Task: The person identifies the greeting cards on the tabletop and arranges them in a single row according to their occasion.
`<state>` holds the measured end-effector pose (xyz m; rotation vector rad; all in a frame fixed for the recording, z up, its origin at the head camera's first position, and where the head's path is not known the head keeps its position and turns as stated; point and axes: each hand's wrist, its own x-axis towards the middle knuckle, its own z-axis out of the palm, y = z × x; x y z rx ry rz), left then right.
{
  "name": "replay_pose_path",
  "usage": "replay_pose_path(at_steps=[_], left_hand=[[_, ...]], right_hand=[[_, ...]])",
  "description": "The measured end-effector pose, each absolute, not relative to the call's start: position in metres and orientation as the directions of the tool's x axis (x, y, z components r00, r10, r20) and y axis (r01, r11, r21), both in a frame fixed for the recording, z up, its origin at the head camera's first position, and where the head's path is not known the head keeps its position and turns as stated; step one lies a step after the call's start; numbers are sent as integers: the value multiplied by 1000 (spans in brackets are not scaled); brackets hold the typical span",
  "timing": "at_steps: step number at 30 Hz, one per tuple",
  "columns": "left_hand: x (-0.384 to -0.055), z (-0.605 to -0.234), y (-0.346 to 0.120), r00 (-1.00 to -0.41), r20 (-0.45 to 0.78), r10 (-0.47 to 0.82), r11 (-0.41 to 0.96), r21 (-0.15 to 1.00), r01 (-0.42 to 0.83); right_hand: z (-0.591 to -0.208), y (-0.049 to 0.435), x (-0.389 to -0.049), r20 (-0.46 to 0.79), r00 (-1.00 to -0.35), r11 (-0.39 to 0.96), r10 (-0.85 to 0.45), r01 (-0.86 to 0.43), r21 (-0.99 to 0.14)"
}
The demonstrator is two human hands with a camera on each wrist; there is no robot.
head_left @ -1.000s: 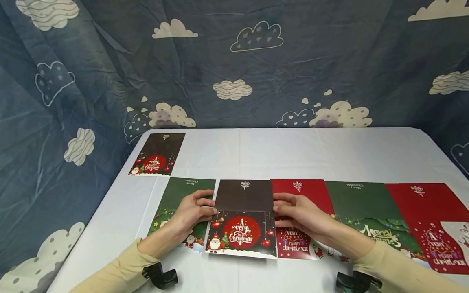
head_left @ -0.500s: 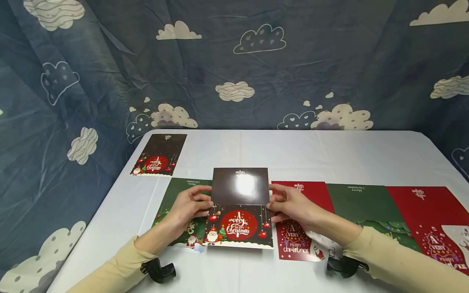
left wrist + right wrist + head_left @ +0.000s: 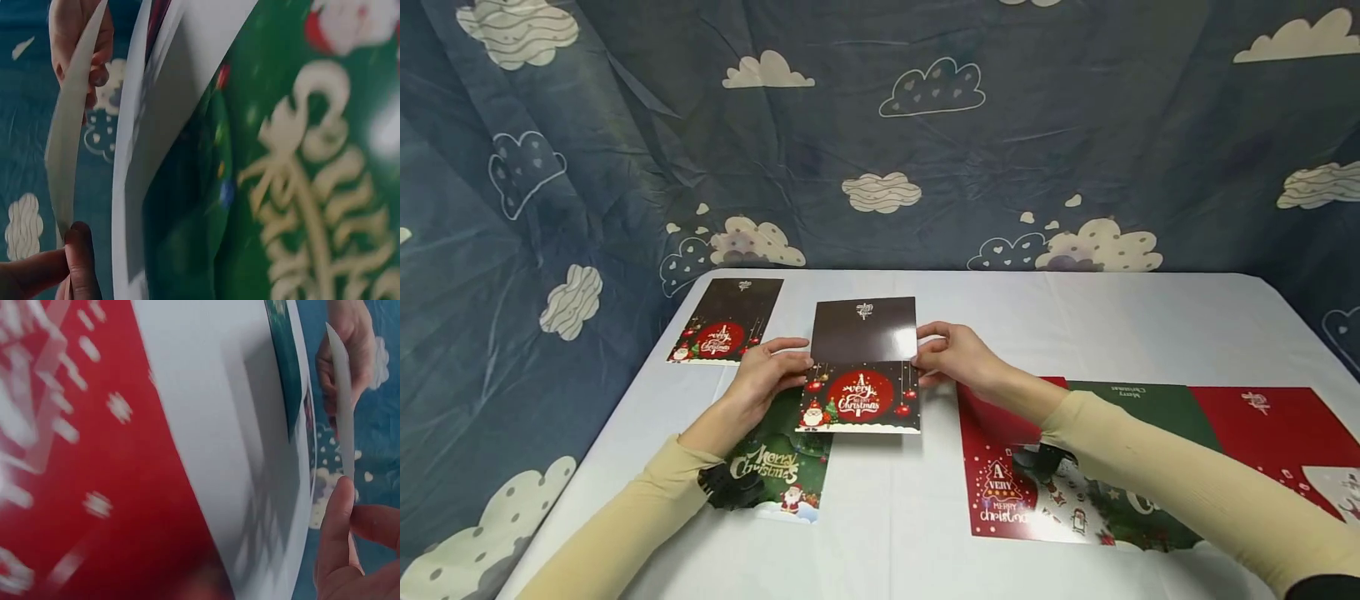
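A dark brown Christmas card (image 3: 861, 375), creased across its middle and spread out, hangs above the white table between both hands. My left hand (image 3: 767, 379) pinches its left edge, and my right hand (image 3: 962, 358) pinches the right edge. The wrist views show the card (image 3: 67, 144) edge-on, bowed slightly, between thumb and fingers. Partly under the left hand and the card lies a green Merry Christmas card (image 3: 790, 467). To the right, beneath my right forearm, is a red card (image 3: 992, 450).
Another dark brown card (image 3: 725, 321) lies at the table's far left. On the right are a green card (image 3: 1138, 404) and a red card (image 3: 1270, 417), partly covered by the sleeve. White tablecloth (image 3: 910, 517) shows between the groups, and a cloud-patterned blue curtain (image 3: 820, 133) hangs behind.
The brown card has risen from between the green and red cards in the row and moved away from me and to the left, both hands holding it. The other cards have stayed put.
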<state>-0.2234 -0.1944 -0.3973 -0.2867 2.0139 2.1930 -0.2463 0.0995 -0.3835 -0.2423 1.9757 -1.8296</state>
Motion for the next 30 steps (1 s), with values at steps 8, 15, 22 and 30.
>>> replay_pose_path(at_steps=[8, 15, 22, 30], left_hand=[[-254, -395, -212, -969, -239, -60, -81, 969, -234], [-274, -393, -226, -962, -243, -126, -46, 970, -239], [-293, -393, -239, -964, -210, -165, 58, 973, -222], [-316, -394, -253, -970, -179, -165, 261, 940, -218]], right_hand=[[-384, 76, -278, -199, -911, 66, -362, 188, -980], [-392, 55, -300, -159, -926, -8, -344, 172, -985], [-397, 32, -321, -201, -937, -37, -285, 220, -975], [-404, 10, -339, -244, -942, -59, -230, 264, -963]])
